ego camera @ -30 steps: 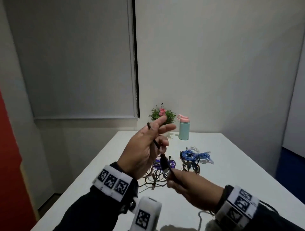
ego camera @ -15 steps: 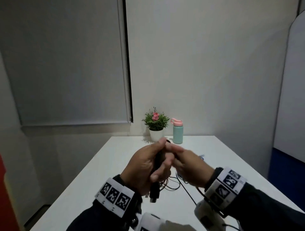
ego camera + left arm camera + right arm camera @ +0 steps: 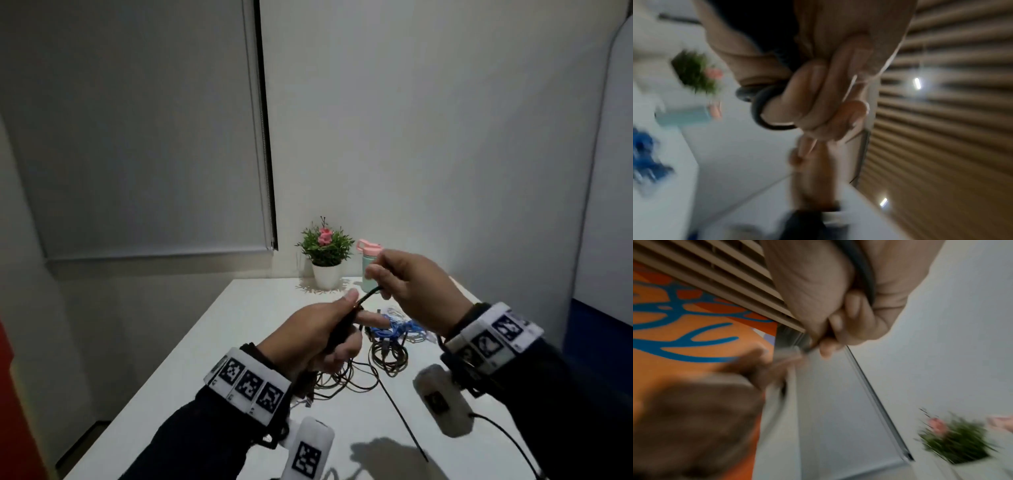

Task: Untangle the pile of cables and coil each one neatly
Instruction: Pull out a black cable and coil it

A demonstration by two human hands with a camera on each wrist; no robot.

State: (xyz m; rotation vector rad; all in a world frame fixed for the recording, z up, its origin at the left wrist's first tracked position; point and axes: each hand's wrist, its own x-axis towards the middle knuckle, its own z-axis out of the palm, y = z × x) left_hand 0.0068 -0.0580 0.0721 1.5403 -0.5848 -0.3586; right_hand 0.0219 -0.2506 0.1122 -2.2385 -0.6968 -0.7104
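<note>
In the head view my left hand [image 3: 337, 325] is held above the white table [image 3: 219, 342], its fingers curled round a bundle of black cable [image 3: 368, 295]. A short stretch of that cable runs up and right to my right hand [image 3: 387, 281], which pinches it. The left wrist view shows a loop of the black cable [image 3: 759, 112] round my curled fingers [image 3: 818, 100]. In the right wrist view the black cable [image 3: 865, 277] crosses my closed right hand. Under the hands lies a heap of dark cables [image 3: 388, 354], with a blue cable [image 3: 402, 329] behind it.
A potted plant [image 3: 325, 253] and a teal bottle with a pink lid [image 3: 369, 251] stand at the table's far edge by the wall. One thin black cable tail [image 3: 406, 423] trails toward the near edge. The table's left edge drops to the floor.
My hands met half a second ago. Since then my right hand has drawn up and to the right, stretching the black cable out of my left hand's grip.
</note>
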